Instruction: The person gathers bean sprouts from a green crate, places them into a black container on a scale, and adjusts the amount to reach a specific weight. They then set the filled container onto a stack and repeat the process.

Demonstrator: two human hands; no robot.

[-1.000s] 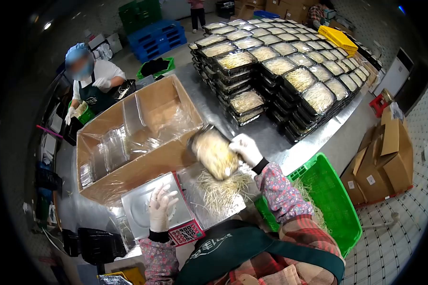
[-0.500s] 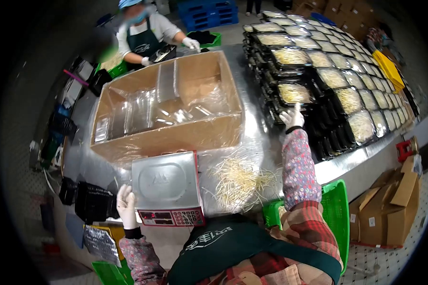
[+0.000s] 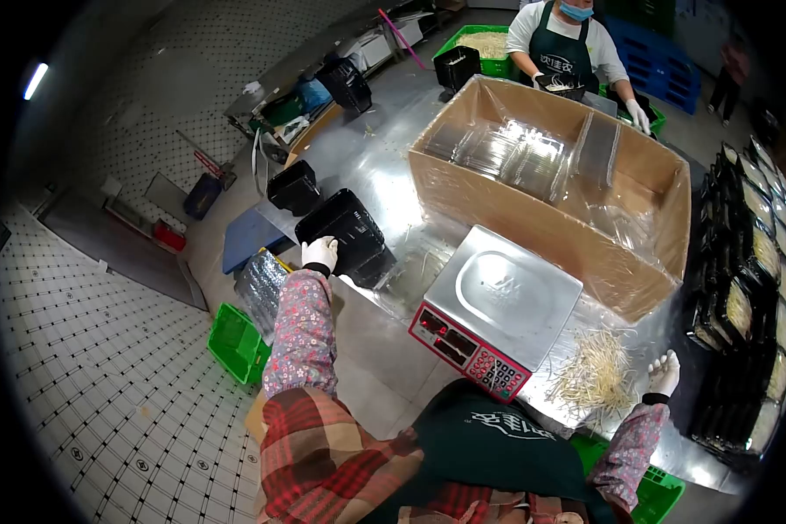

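My left hand (image 3: 320, 252), in a white glove, is at the near edge of a stack of black plastic trays (image 3: 345, 229), its fingers closed on the rim of a tray. My right hand (image 3: 664, 374), also gloved, hovers empty with fingers apart, just right of a loose pile of bean sprouts (image 3: 596, 371) on the metal table. Between my hands sits a digital scale (image 3: 505, 293) with a bare steel plate and a red keypad front.
Behind the scale stands a large cardboard box (image 3: 541, 229) holding clear plastic lids (image 3: 515, 155). Stacked packed trays (image 3: 740, 310) of sprouts line the right side. Across the table a co-worker (image 3: 568, 48) handles a black tray. A green crate (image 3: 237, 342) is on the floor at left.
The view has swung left. My left hand has moved from beside the scale onto the black trays. My right hand has drawn back from the packed trays to near the sprout pile.
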